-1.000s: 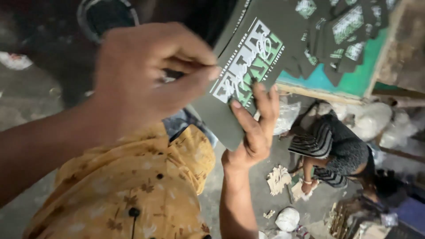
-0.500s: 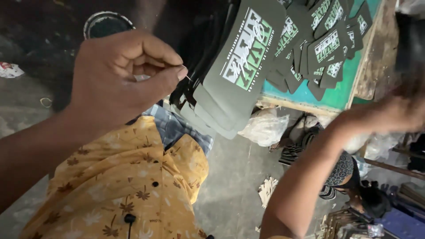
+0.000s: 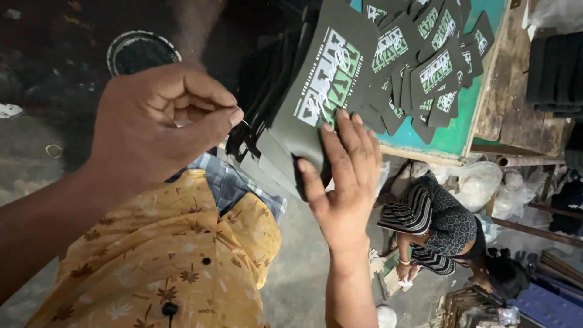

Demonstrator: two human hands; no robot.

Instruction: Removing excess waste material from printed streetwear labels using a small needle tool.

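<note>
My left hand point(image 3: 161, 124) is closed in a fist, pinching the edge of a fanned stack of dark green fabric pieces point(image 3: 267, 130) held out in front of my yellow patterned shirt point(image 3: 164, 267). The top piece point(image 3: 331, 79) carries a white and green print. My right hand point(image 3: 343, 182) lies flat on the lower part of this top piece, fingers spread and pointing up, thumb near its lower edge. Whether the thumb hooks under the piece is hidden.
Several more printed pieces point(image 3: 425, 61) lie overlapping on a teal table point(image 3: 452, 136) at the upper right, beside a worn wooden surface point(image 3: 516, 103). A person in striped clothes point(image 3: 434, 225) crouches on the concrete floor below. A round dark container point(image 3: 143, 54) stands upper left.
My right hand, off to the right half a second ago, has come back onto the top piece of the stack. My left hand keeps its pinch on the stack.
</note>
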